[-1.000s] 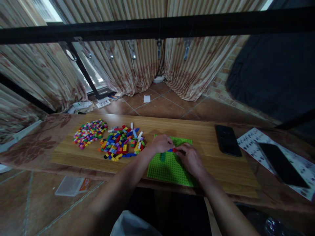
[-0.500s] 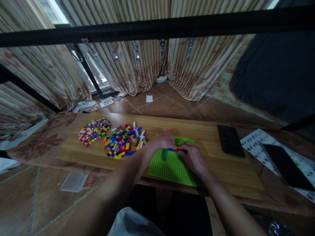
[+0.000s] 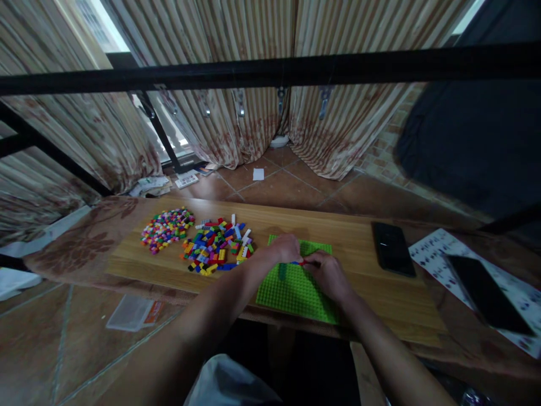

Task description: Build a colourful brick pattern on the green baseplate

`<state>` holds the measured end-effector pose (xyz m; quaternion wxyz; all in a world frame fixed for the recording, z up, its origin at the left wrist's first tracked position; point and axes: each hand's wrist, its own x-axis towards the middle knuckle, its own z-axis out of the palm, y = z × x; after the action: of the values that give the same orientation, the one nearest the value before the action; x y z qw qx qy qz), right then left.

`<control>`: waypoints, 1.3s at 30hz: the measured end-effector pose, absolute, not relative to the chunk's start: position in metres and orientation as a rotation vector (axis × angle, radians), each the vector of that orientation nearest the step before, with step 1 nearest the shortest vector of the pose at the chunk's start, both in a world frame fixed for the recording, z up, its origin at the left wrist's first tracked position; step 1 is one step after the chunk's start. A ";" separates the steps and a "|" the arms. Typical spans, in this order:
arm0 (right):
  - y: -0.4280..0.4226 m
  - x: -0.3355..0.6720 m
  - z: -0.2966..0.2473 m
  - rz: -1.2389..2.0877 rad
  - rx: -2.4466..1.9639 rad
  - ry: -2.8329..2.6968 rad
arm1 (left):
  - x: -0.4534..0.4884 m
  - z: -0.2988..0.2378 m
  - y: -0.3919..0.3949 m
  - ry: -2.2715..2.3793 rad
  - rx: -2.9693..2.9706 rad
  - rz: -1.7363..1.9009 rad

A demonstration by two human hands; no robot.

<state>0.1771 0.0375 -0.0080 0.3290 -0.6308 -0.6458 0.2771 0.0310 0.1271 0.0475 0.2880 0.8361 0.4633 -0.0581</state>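
Observation:
A bright green studded baseplate (image 3: 291,293) lies on the wooden board (image 3: 363,293) in front of me. My left hand (image 3: 284,248) and my right hand (image 3: 327,275) meet over its far half, fingers curled and pinched on a short row of blue and red bricks (image 3: 298,263) on the plate. A small darker green brick (image 3: 282,272) stands on the plate just below my left hand. To the left lie a pile of mixed coloured bricks (image 3: 217,248) and a pile of tiny round studs (image 3: 167,228).
A black phone (image 3: 391,248) lies on the board at the right, another dark phone (image 3: 486,287) on a printed sheet (image 3: 439,248) farther right. A black metal bar (image 3: 270,70) crosses overhead. A clear plastic box (image 3: 129,312) sits on the tiled floor at the left.
My head has tilted up slightly, so the scene sits a bit lower in view. My hands have stayed together on the bricks at the plate's far half.

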 end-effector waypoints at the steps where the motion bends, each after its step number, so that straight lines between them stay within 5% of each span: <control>1: 0.038 0.177 -0.008 0.729 -1.650 -1.682 | 0.031 0.047 0.127 1.240 2.236 -0.155; 16: 0.045 0.196 0.000 0.774 -1.554 -1.411 | 0.004 0.067 0.118 1.186 2.264 0.184; 25: -0.013 0.180 0.019 0.617 -1.602 -1.082 | -0.092 0.042 0.003 1.320 1.854 0.853; 39: -0.073 0.041 0.018 0.828 -1.413 -1.734 | -0.154 0.006 -0.023 1.515 1.807 0.911</control>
<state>0.0415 -0.0730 0.0185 0.3692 -0.5506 -0.6756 0.3227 -0.1540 -0.0233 0.0061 0.3019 0.6815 0.5714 0.3436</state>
